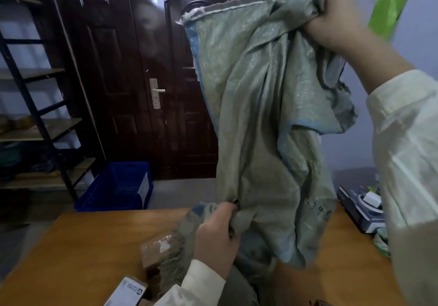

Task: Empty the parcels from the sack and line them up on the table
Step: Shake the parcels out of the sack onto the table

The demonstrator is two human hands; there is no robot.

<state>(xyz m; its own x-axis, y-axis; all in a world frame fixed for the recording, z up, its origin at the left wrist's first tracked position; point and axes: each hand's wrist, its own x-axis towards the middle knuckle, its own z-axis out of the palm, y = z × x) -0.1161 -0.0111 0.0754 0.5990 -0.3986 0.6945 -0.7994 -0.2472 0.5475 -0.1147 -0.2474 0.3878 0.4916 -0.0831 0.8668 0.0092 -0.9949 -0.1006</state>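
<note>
Woven grey-green plastic makes up the sack [256,116], which hangs crumpled in the air above the near part of the wooden table [94,239], its lower folds reaching down to the tabletop. The right hand [336,13] is raised high and clamps a bunched corner of the sack in its curled fingers, while the left hand [215,232] grips a fold low on the sack, just above the table; the two hands are well apart, one high and one low. Beside the left hand a brown parcel [158,251] wrapped in clear tape lies on the table, partly under the sack's frayed edge. Nearer the camera, at the bottom edge, lies a second parcel [129,291], a box with a white printed label. On the right end of the table, partly hidden behind the cream sleeve [407,163], sits a printed box [355,208]. Beyond the table a blue plastic crate [120,187] stands on the floor before a dark brown door [132,68], with a metal shelf rack [35,116] to the left. A green packet [388,9] shows high up against the pale wall.
</note>
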